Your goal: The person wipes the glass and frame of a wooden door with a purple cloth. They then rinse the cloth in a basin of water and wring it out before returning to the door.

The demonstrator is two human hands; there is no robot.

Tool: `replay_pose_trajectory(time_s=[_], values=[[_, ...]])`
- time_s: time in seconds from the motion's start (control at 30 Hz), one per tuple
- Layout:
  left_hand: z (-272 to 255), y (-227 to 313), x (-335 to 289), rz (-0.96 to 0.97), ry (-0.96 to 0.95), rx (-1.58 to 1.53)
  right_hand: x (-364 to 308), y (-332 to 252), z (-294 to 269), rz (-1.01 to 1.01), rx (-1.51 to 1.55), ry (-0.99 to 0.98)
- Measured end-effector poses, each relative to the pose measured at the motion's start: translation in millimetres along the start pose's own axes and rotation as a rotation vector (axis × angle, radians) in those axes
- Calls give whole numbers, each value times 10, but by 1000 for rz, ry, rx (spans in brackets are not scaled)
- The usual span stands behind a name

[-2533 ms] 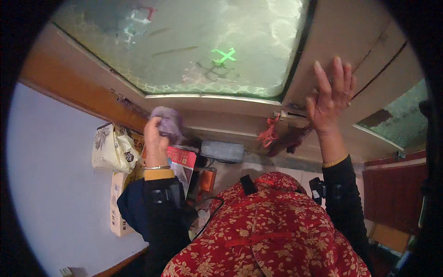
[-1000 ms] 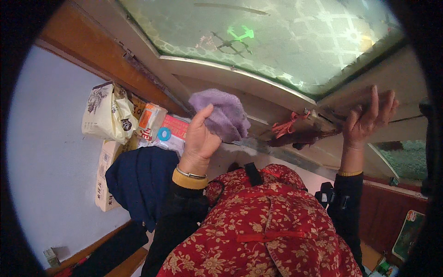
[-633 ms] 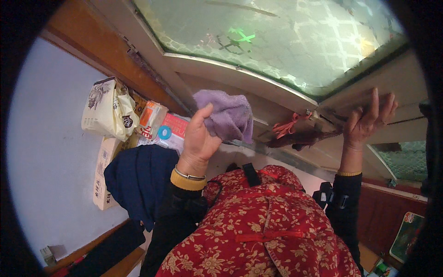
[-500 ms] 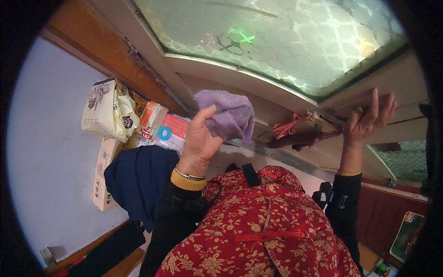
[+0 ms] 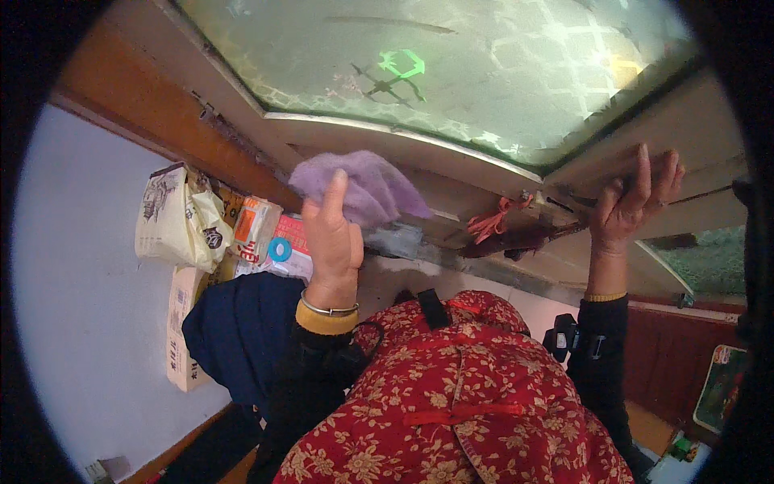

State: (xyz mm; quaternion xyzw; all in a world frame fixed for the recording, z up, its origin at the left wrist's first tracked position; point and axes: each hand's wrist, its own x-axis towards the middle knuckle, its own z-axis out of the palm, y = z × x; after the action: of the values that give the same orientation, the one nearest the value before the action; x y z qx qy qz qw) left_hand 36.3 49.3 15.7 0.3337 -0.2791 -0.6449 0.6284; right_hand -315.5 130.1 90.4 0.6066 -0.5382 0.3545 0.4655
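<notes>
My left hand [image 5: 332,242] holds a crumpled purple cloth [image 5: 359,187], its thumb lying over the fabric and the other fingers tucked behind it. The cloth is against or just before the lower panel of a wooden door [image 5: 451,187], beneath its glass pane [image 5: 451,73]; whether it touches the panel I cannot tell. On the door's right edge rests my right hand [image 5: 629,202], palm to the wood with its fingers stretched out and holding nothing. Beside it, a red ribbon [image 5: 493,219] is tied near the latch.
Left of the door frame [image 5: 145,97], packaged bags [image 5: 185,218], a box [image 5: 181,323] and a blue tape roll [image 5: 280,249] stand by a pale wall. A dark blue cloth [image 5: 242,331] hangs over something near my left arm. Dark red furniture [image 5: 669,355] is at right.
My left hand and the purple cloth have moved left across the door panel, and the cloth has spread wider. My right hand stays at the door's edge.
</notes>
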Motion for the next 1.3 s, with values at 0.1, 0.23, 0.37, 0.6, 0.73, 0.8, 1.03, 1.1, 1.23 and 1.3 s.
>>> replay_pose_trajectory(time_s=[0.1, 0.23, 0.37, 0.6, 0.73, 0.8, 1.03, 1.1, 1.23, 1.3], values=[[49, -95, 64, 270, -24, 343, -7, 0, 19, 18, -15, 8], [194, -376, 124, 550, -131, 657, -20, 13, 35, 12, 2, 25], [278, -534, 341, 785, -263, 997, -38, 28, 52, 19, 1, 33], [403, -616, 418, 1004, -295, 1174, -57, 75, 64, 32, 59, 35], [455, -650, 368, 995, -286, 1324, -52, 98, 75, 18, 52, 44], [496, -694, 327, 1028, -312, 1415, -50, 91, 69, 37, 59, 33], [960, -1107, -48, 1028, -566, 1391, -39, 58, 18, 3, 57, -4], [1068, -1169, -120, 1018, -623, 1353, -33, 65, 16, -8, 76, -7], [1041, -1094, -66, 1013, -669, 1364, -39, 70, 12, 11, 54, -19], [886, -950, 62, 1026, -614, 1422, -50, 67, 9, 20, 52, -24]])
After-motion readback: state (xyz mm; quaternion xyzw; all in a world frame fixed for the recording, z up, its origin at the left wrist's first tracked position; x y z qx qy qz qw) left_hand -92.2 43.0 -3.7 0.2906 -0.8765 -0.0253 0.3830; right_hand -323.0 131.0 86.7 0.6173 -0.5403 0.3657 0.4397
